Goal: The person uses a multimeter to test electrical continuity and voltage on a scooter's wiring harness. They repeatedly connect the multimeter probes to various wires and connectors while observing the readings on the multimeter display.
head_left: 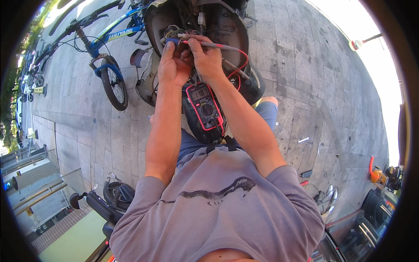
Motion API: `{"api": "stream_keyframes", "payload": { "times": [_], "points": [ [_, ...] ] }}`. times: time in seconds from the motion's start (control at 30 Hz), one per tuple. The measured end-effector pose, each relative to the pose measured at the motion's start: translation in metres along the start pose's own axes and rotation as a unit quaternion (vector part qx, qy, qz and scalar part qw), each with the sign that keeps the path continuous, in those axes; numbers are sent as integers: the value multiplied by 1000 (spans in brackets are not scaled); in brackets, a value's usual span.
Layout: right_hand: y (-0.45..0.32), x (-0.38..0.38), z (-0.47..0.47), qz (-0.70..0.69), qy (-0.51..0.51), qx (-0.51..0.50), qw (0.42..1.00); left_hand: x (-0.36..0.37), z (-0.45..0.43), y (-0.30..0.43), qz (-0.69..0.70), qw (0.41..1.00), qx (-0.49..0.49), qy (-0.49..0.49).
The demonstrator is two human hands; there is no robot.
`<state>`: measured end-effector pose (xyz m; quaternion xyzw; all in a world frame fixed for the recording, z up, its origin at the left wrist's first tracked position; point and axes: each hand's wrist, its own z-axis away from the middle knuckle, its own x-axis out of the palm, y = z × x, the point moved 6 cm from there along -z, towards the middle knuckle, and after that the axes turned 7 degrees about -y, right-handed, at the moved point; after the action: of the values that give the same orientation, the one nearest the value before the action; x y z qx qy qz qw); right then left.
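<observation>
My left hand (174, 65) pinches a blue connector (172, 41) between thumb and fingers, beside a bundle of wires (176, 30). Gripped in my right hand (209, 59) is a red-and-grey test probe (227, 47), its tip pointing left at the connector. Whether the tip touches metal cannot be told. A red lead (245, 60) runs from the probe's back end. Below my hands a red-and-black digital multimeter (207, 110) lies on a black rounded part (193, 126), digits lit on its display. A white plug (201, 19) hangs inside the open dark vehicle bodywork (240, 28).
To the left stands a blue bicycle (122, 32). A detached curved panel (144, 90) lies beside the bodywork. On the paving at right are a wrench (303, 140), a small dark object (306, 174) and cables (319, 195). A black seat (101, 206) is at lower left.
</observation>
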<state>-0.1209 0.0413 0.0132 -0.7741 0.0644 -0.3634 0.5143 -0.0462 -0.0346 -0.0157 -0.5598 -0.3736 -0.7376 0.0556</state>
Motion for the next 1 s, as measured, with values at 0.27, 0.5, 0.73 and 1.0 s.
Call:
{"api": "stream_keyframes", "payload": {
  "times": [0.27, 0.5, 0.73, 1.0],
  "points": [
    [3, 0, -3, -36, 19, -12, 999, 3, 0, 1, -35, 999, 21, 2],
    [1, -2, -3, -18, 34, 5, 999, 6, 2, 2, -42, 999, 22, -7],
    [4, 0, -1, -19, 48, -2, 999, 7, 3, 0, -13, 1000, 5, -14],
    [7, -1, -2, -2, 39, -6, 999, 8, 5, -4, -13, 998, 1, 57]
  ]
}}
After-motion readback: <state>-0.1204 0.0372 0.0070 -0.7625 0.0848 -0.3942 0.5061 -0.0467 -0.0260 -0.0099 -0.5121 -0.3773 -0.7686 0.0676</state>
